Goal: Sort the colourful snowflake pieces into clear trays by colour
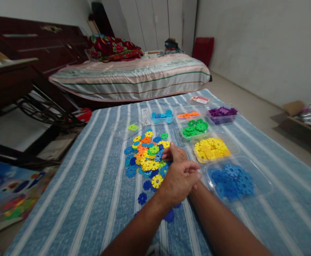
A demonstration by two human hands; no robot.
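A heap of flat plastic flower-shaped discs in mixed colours lies on a blue striped cloth. My right hand reaches to the heap's right edge, fingers bent and pinched against the discs there. My left hand lies across my right wrist. Its fingers are curled together and point right, at the rim of a clear tray of dark blue discs. What either hand holds is hidden. Further trays hold sorted yellow discs, green discs, purple discs, orange discs and light blue discs.
A single light green disc lies apart near a small label. A striped mattress with a bundle of red cloth lies beyond the cloth. Dark wooden furniture stands on the left. A cardboard box sits by the right wall.
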